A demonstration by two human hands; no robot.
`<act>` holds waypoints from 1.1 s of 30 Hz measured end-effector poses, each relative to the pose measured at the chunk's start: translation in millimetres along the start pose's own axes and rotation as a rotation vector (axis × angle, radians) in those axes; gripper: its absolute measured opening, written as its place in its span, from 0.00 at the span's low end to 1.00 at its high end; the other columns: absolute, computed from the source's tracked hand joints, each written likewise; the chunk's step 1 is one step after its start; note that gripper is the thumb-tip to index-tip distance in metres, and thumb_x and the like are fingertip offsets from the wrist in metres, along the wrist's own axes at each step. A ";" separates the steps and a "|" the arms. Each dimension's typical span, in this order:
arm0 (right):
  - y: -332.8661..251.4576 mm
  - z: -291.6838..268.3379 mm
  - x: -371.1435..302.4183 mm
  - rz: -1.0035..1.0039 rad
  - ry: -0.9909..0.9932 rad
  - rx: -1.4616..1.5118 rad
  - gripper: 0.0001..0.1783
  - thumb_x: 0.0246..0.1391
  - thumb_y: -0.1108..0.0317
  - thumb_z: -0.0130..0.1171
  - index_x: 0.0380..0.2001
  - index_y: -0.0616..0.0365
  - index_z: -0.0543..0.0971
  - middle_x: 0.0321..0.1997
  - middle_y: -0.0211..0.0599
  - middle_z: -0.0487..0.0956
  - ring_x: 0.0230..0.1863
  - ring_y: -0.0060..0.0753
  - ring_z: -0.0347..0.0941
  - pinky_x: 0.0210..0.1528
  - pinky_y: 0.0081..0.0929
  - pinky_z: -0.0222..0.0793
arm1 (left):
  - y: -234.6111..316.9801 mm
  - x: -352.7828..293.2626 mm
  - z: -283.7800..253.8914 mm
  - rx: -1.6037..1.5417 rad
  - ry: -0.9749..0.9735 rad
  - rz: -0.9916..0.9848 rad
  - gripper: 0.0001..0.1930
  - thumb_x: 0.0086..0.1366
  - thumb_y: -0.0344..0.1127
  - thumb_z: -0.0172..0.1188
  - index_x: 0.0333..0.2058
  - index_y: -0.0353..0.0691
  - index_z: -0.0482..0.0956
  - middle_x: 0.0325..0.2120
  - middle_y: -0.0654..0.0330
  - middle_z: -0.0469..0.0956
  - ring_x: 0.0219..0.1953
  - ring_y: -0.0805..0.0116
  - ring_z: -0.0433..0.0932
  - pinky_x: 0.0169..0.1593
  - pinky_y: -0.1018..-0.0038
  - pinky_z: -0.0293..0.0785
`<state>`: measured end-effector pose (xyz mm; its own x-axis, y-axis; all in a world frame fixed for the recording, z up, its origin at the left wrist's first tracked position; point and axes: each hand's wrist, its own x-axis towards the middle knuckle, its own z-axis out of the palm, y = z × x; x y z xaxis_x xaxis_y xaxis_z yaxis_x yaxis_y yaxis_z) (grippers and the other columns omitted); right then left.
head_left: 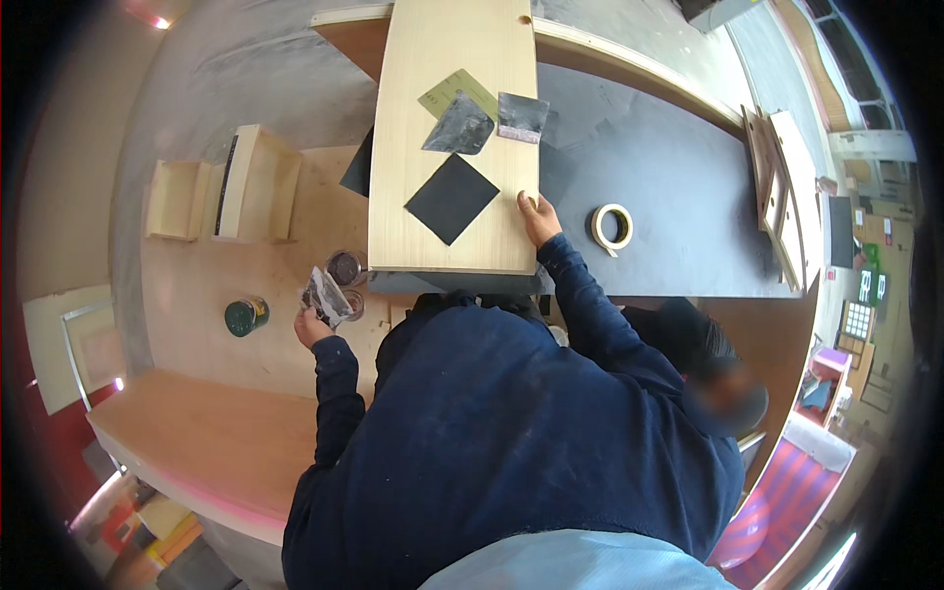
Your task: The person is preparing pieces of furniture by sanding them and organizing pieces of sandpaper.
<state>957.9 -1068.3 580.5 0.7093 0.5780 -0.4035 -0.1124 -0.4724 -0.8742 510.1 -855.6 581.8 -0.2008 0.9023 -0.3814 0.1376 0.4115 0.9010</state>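
Note:
In my left hand (313, 327) is a crumpled grey-and-white sheet (327, 296), cloth or plastic, I cannot tell which; the fingers are closed on it. It hangs beside two jars, one dark (344, 267) and one clear (354, 307). My right hand (537, 220) grips the right edge of a pale wooden board (393, 221), its thumb up at the edge. Sandpaper pieces lie on the board: a flat black square (452, 199), a worn grey sheet (459, 128), an olive sheet (454, 90) partly under it, and a two-toned dark piece (522, 117) at the edge.
Right of the board, a masking tape roll (598, 228) lies on a dark grey panel (669, 197). Thin wooden pieces (787, 197) lean at its far right. At left are a dark green can (246, 317) and open wooden boxes (265, 187). Another person (678, 329) is close on my right.

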 end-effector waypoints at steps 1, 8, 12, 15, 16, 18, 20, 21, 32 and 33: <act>-2.3 0.3 0.0 -0.035 -0.009 0.032 0.31 0.61 0.45 0.50 0.48 0.66 0.72 0.41 0.34 0.77 0.42 0.24 0.69 0.49 0.22 0.64 | 13.2 -2.6 8.6 0.008 -0.014 0.002 0.15 0.52 0.30 0.50 0.34 0.25 0.78 0.30 0.54 0.79 0.31 0.62 0.78 0.39 0.71 0.74; -32.0 1.3 -27.9 -0.033 0.370 -0.283 0.25 0.55 0.51 0.56 0.45 0.62 0.77 0.38 0.53 0.80 0.42 0.43 0.79 0.44 0.33 0.72 | 82.3 -30.0 74.5 -0.086 -0.222 0.215 0.16 0.52 0.30 0.52 0.38 0.25 0.77 0.32 0.54 0.79 0.33 0.64 0.78 0.43 0.72 0.73; -60.5 -16.6 -51.3 -0.233 0.231 -0.448 0.21 0.53 0.53 0.57 0.42 0.59 0.79 0.36 0.50 0.81 0.38 0.48 0.79 0.39 0.35 0.73 | 91.8 -43.7 99.2 -0.189 -0.272 0.103 0.17 0.54 0.30 0.53 0.42 0.27 0.74 0.36 0.55 0.78 0.37 0.66 0.77 0.46 0.72 0.72; -84.3 -22.1 -51.7 -0.361 0.313 -0.682 0.16 0.50 0.58 0.60 0.36 0.59 0.81 0.31 0.47 0.80 0.32 0.48 0.77 0.34 0.35 0.72 | 80.8 -47.6 109.5 -0.213 -0.375 0.104 0.16 0.55 0.30 0.54 0.42 0.28 0.73 0.36 0.55 0.77 0.37 0.68 0.76 0.45 0.73 0.72; -93.0 -25.3 -46.2 -0.423 0.405 -0.687 0.14 0.49 0.59 0.61 0.33 0.59 0.81 0.29 0.46 0.79 0.30 0.48 0.76 0.33 0.35 0.72 | 74.8 -48.0 111.7 -0.229 -0.348 0.066 0.15 0.55 0.29 0.54 0.41 0.28 0.73 0.36 0.55 0.77 0.37 0.68 0.76 0.45 0.73 0.72; -107.7 -27.8 -29.2 -0.541 0.498 -0.506 0.13 0.46 0.61 0.63 0.30 0.59 0.80 0.26 0.43 0.77 0.29 0.46 0.75 0.34 0.36 0.71 | 62.0 -49.6 113.3 -0.211 -0.339 0.052 0.13 0.56 0.27 0.54 0.40 0.29 0.73 0.35 0.56 0.76 0.36 0.68 0.75 0.44 0.73 0.72; -117.8 -26.5 -6.1 -0.467 0.460 -0.512 0.18 0.45 0.57 0.63 0.33 0.61 0.78 0.29 0.46 0.77 0.33 0.48 0.75 0.37 0.37 0.71 | 52.5 -50.2 115.5 -0.233 -0.346 0.016 0.12 0.56 0.26 0.54 0.40 0.29 0.73 0.35 0.56 0.77 0.36 0.68 0.76 0.45 0.74 0.72; -122.2 -25.5 8.5 -0.411 0.423 -0.511 0.23 0.45 0.54 0.64 0.37 0.63 0.77 0.33 0.50 0.78 0.37 0.50 0.75 0.40 0.39 0.71 | 49.8 -51.2 116.0 -0.241 -0.339 -0.028 0.12 0.56 0.26 0.54 0.40 0.30 0.73 0.35 0.56 0.77 0.36 0.69 0.76 0.45 0.74 0.72; -116.2 -14.4 97.9 -0.052 0.518 -0.765 0.45 0.33 0.37 0.70 0.43 0.67 0.74 0.47 0.57 0.75 0.49 0.54 0.71 0.54 0.37 0.68 | 62.2 -73.5 77.5 -0.076 -0.100 0.007 0.12 0.57 0.25 0.54 0.41 0.30 0.73 0.36 0.56 0.77 0.37 0.67 0.77 0.45 0.73 0.73; -117.0 -14.7 101.2 -0.092 0.507 -0.755 0.45 0.33 0.37 0.70 0.43 0.67 0.74 0.47 0.57 0.75 0.49 0.54 0.71 0.54 0.37 0.68 | 61.6 -71.9 71.9 -0.191 -0.133 -0.040 0.12 0.57 0.25 0.54 0.41 0.31 0.73 0.35 0.55 0.77 0.37 0.66 0.77 0.44 0.72 0.74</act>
<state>1053.0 -964.3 646.0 0.9336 0.3578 -0.0175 0.3186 -0.8518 -0.4159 602.8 -885.9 649.9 -0.0712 0.9001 -0.4299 -0.0566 0.4266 0.9027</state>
